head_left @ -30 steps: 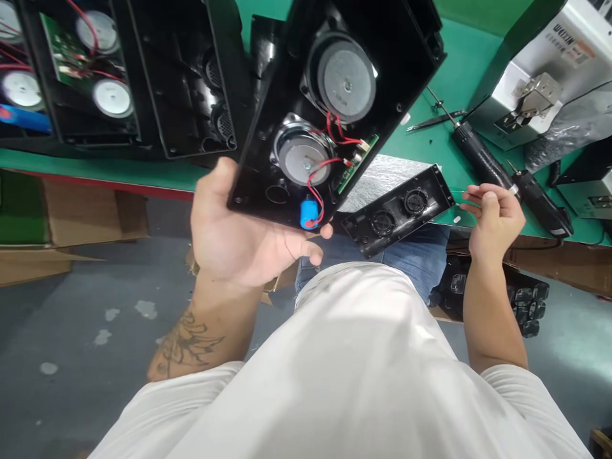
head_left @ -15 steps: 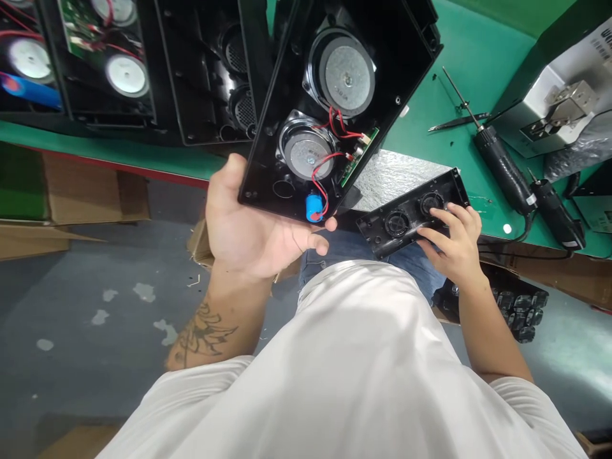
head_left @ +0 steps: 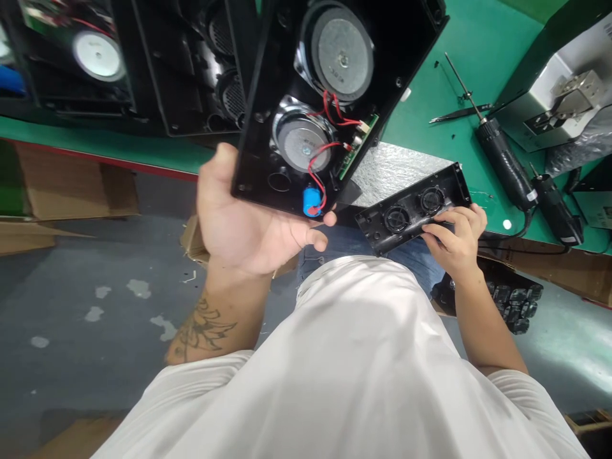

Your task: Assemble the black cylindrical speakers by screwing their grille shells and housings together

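My left hand (head_left: 253,229) supports a black speaker housing (head_left: 258,153) from below, its thumb at the left corner. Inside the housing are two round speakers, a green circuit board (head_left: 354,150), red wires and a blue cylinder (head_left: 312,201). To the right, my right hand (head_left: 454,242) pinches the lower edge of a smaller black panel (head_left: 377,223) with two round grilles. That panel lies tilted at the bench edge, partly over a silvery foam sheet (head_left: 406,169).
More open black housings (head_left: 191,83) stand at the upper left of the green bench (head_left: 482,38). Tweezers (head_left: 454,119), a black electric screwdriver (head_left: 507,162), a second one (head_left: 557,210) and a metal-faced machine (head_left: 549,83) are on the right. Cardboard (head_left: 62,185) shows below left.
The left hand and its housing have shifted slightly left and up. My right hand's fingers have drawn back from the grille to the panel's lower edge.
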Tool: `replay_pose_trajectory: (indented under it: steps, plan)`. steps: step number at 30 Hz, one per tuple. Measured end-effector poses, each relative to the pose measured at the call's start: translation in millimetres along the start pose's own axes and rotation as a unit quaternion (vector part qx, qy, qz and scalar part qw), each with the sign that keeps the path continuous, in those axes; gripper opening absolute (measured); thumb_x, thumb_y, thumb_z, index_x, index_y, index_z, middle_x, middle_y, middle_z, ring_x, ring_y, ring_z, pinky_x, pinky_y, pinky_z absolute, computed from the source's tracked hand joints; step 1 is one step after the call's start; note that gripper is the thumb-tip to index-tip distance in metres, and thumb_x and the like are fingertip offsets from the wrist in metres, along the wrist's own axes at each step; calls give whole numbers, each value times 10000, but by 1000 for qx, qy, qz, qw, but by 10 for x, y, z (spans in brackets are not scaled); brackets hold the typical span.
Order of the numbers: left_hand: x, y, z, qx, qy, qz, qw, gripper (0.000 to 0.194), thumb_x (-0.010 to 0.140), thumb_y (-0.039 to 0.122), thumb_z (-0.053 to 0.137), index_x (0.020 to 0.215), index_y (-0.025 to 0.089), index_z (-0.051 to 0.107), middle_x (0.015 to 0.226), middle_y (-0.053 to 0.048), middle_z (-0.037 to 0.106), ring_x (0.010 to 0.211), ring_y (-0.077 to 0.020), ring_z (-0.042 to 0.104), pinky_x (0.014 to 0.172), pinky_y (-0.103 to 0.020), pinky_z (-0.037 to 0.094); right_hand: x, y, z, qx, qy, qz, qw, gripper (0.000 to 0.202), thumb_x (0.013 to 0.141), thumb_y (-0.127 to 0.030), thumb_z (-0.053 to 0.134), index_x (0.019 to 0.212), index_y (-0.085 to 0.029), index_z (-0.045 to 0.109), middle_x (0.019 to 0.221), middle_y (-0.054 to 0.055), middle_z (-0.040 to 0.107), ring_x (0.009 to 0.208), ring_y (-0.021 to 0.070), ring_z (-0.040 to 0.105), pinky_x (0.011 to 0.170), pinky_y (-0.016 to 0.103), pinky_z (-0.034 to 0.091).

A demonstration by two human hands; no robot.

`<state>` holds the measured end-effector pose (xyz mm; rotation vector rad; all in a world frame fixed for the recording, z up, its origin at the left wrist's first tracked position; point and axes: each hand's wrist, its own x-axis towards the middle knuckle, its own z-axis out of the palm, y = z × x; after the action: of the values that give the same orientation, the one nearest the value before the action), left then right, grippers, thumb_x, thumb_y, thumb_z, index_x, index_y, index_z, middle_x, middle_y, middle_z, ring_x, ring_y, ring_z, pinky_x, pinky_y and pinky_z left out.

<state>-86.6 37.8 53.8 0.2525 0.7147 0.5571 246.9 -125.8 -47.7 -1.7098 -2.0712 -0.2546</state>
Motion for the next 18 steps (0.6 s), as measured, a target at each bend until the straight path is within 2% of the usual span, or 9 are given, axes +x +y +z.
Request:
replay_pose_trajectory:
  steps: [3,5,9,14,18]
  plan:
    - [21,-35,-14,-46,10,-39,998,855,1049,827,228,1328,203,741,944,-143,824,816,-327,791,588,-368,623,72,2,-10,30,45,-36,998,169,1066,-330,779,905,-309,826,1042,31,720,1128,201,636,1230,454,417]
    - [46,-65,-13,-67,15,-58,996,855,1024,854,300,1327,186,740,936,-146,818,805,-329,798,593,-384,639,108,6,-1,43,66,-50,996,150,1039,-274,807,894,-308,821,1025,21,725,1102,194,652,1200,436,438]
    - [86,-119,11,-84,-9,-68,994,842,1057,812,230,1266,176,741,929,-142,816,798,-337,813,579,-415,668,153,24,47,65,115,-70,989,198,1002,-166,783,866,-306,809,933,0,722,1025,174,679,1159,417,479]
    - [106,-155,35,-108,-41,-86,990,816,1081,791,266,1320,155,718,944,-135,817,840,-332,834,635,-423,696,264,88,97,69,121,-88,986,271,994,-150,751,747,-263,743,891,7,713,972,185,684,1104,432,513]
    - [117,-159,56,-118,-64,-99,986,780,1099,762,293,1330,146,712,936,-128,813,861,-335,839,656,-436,707,389,118,130,76,119,-102,985,179,984,-117,757,867,-253,755,940,-23,719,1001,157,669,1128,384,466]
